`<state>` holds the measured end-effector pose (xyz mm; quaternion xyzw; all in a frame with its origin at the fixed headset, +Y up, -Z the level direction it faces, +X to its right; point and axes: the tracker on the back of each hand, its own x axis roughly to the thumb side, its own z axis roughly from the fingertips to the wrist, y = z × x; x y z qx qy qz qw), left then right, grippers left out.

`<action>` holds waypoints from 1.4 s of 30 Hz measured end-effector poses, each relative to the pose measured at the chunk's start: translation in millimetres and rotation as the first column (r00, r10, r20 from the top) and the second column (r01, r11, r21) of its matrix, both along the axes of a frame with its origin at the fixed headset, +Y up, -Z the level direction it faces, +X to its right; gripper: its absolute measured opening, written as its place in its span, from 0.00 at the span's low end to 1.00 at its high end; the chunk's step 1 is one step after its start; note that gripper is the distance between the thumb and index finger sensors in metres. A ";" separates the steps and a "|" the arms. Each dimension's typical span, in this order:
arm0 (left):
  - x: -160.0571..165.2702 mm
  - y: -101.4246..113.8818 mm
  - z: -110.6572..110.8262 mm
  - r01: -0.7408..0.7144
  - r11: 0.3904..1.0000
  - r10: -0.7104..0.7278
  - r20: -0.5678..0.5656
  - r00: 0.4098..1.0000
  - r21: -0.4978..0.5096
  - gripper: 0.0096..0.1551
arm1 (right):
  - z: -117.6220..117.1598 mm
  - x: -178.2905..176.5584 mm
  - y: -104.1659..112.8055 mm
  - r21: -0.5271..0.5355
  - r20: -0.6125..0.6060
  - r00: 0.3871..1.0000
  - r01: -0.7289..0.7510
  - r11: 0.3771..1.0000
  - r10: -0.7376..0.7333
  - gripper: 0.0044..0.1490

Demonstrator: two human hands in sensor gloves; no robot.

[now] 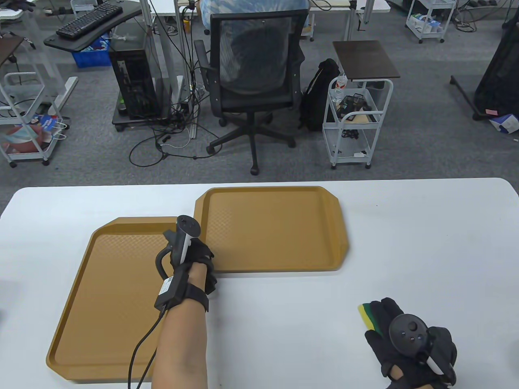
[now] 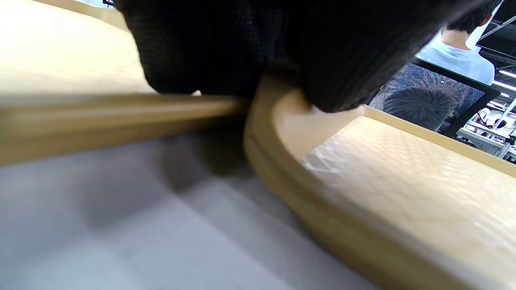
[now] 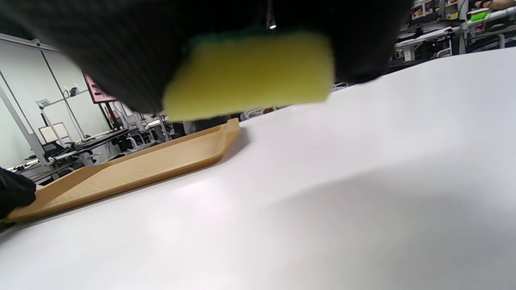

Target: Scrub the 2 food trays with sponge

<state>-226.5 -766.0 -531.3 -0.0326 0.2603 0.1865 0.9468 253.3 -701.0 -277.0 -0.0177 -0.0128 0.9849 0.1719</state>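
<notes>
Two brown food trays lie on the white table. The near tray (image 1: 101, 304) sits at the left and the far tray (image 1: 271, 231) stands behind it toward the middle, their corners meeting. My left hand (image 1: 204, 263) rests at that junction. In the left wrist view its fingers (image 2: 242, 48) press down on the near tray's rim (image 2: 80, 108) and the far tray's corner (image 2: 278, 117). My right hand (image 1: 383, 320) is at the front right and grips a yellow and green sponge (image 1: 367, 314). The sponge (image 3: 250, 76) hangs just above the table, well away from the trays.
The table's far edge (image 1: 259, 181) runs just behind the far tray. Past it stand an office chair (image 1: 253, 81) and a white cart (image 1: 357, 117) on the floor. Bare white tabletop (image 1: 425, 243) lies to the right of the trays.
</notes>
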 end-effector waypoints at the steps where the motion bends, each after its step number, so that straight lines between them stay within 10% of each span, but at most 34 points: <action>1: 0.7 0.2 0.0 0.018 1.000 -0.018 0.005 1.000 -0.007 0.38 | -0.1 -0.2 -0.3 -0.002 0.001 1.000 -0.001 1.000 0.001 0.43; 12: -5.3 4.0 8.6 0.101 0.995 -0.100 0.041 0.994 -0.016 0.41 | -0.2 0.8 0.7 0.001 0.000 1.000 -0.009 1.000 0.009 0.43; 30: -196.7 -3.6 121.2 0.099 0.965 -0.177 -0.322 0.930 -0.244 0.47 | 1.3 -7.4 0.9 0.041 -0.010 0.996 -0.091 0.995 0.091 0.42; 42: -236.0 -8.2 119.5 0.193 0.908 -0.323 -0.328 0.888 -0.372 0.35 | -2.0 -7.9 -6.1 0.018 0.020 0.992 -0.125 0.992 0.124 0.42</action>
